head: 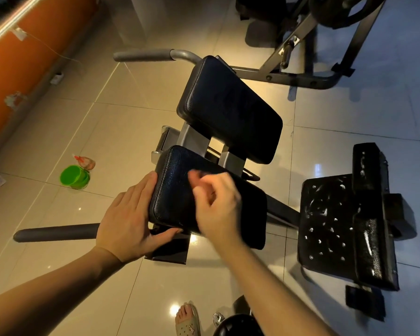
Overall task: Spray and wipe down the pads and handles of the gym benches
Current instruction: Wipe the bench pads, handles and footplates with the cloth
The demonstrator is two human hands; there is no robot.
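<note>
The bench has two black pads: a near pad and a far pad on a grey frame. My left hand lies against the near pad's left side with straight fingers, and its thumb runs along the pad's lower edge. My right hand hovers over the top of the same pad, motion-blurred, fingers curled, with no cloth visible in it. A grey near handle sticks out left below my left hand, and a far handle sticks out beyond the far pad. A spray bottle lies on the floor at left.
A green container sits beside the spray bottle on the tiled floor. A worn black foot pad stands at right. Another machine's frame is at the back. An orange wall runs along the left. My sandalled foot is at the bottom.
</note>
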